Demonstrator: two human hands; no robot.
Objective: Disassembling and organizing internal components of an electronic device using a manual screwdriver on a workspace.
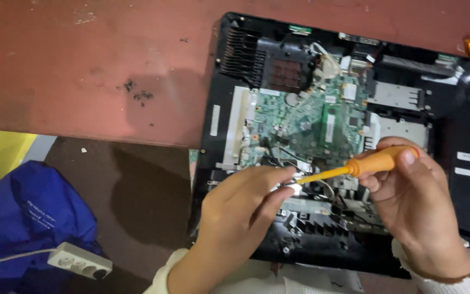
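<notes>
1. Step in hand: an opened laptop chassis [466, 136], its bottom cover off, lies on a reddish tabletop [82, 71] with the green mainboard [305, 122] exposed. The work appears to be the loosening or seating of a small fastener or connector at the board's near edge.
2. Right hand [414, 209]: closed around the orange handle of a screwdriver [354, 167], thumb pressed on the handle's end. The yellow shaft slants down to the left, its tip meeting the board just beside the left fingertips.
3. Left hand [240, 209]: fingers [273, 182] drawn together in a pinch at the tool tip. Whether they hold a screw or only steady the tip cannot be told; the spot is washed out by glare.
4. Next move, as a judgement: it calls for the tip to stay square on its seat and for light pressure, since cables and small components crowd that point.
5. Edges: the chassis overhangs the tabletop's near edge toward the person, so downward force there could tip it.
6. Open room: bare tabletop lies to the left, marked with dark specks [140, 93]. Below, on the floor, a blue bag [23, 218] and a white power strip [80, 261] sit well apart from the work.
</notes>
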